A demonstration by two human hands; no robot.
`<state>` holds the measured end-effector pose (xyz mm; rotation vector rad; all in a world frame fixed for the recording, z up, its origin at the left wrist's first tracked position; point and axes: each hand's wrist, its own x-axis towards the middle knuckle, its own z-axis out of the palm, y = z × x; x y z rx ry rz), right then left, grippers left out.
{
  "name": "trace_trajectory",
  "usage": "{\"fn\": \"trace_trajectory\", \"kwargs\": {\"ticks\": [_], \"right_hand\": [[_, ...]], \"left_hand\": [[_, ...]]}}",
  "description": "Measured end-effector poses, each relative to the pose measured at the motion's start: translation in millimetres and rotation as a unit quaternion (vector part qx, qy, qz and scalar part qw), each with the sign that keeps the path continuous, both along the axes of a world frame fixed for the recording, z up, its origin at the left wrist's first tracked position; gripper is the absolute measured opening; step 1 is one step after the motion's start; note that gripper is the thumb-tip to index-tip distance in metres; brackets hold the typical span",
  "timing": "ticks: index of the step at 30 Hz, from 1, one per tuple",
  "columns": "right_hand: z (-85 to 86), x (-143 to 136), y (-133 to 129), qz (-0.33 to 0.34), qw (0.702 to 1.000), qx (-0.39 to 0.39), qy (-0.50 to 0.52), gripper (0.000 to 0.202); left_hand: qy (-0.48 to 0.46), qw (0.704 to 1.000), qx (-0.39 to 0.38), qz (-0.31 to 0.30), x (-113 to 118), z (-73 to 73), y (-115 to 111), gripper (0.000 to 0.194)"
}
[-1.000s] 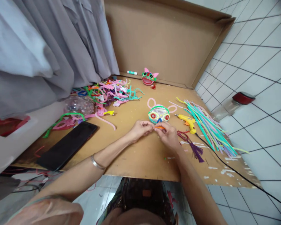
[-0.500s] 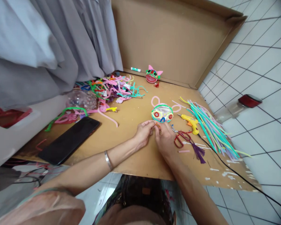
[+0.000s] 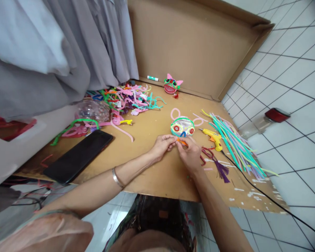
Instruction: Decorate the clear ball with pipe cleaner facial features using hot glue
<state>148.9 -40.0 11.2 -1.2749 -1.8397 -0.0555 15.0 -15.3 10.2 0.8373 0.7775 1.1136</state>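
Observation:
A small orange piece (image 3: pixel 182 142) is pinched between the fingertips of my left hand (image 3: pixel 163 147) and my right hand (image 3: pixel 190 153), which nearly touch. Just beyond them on the cardboard-covered table lies a round face (image 3: pixel 182 126) with a green rim, red-and-yellow eyes and a blue piece at its lower edge. Pink loops (image 3: pixel 175 113) rest behind it. Red-handled scissors (image 3: pixel 208 152) are partly hidden by my right hand, with a purple tassel (image 3: pixel 222 171) beside them.
A yellow glue gun (image 3: pixel 212 137) and a bundle of pastel stems (image 3: pixel 236 145) lie at the right. At the left are a black phone (image 3: pixel 78 156) and a tangled pile of stems (image 3: pixel 128 98). A finished pink-eared head (image 3: pixel 171 85) stands at the back.
My right hand has shifted slightly right, away from my left, covering more of the scissors. More of the orange piece shows between my fingers.

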Motion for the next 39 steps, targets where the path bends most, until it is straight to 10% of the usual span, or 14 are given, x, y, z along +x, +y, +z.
{"fn": "trace_trajectory", "kwargs": {"ticks": [18,26,39], "right_hand": [[10.0,3.6,-3.9,0.07,0.991,-0.004,-0.111,0.017],[7.7,-1.8,-6.8,-0.005,0.993,0.078,-0.083,0.022],[6.0,-8.8,-8.9,0.025,0.998,0.043,0.036,0.019]], "left_hand": [[0.201,0.958,0.153,-0.137,-39.0,16.4,24.0,0.012],[0.1,0.987,0.122,0.026,-13.6,14.5,6.2,0.017],[-0.05,0.999,-0.013,0.001,-3.6,12.7,-2.8,0.026]]}}
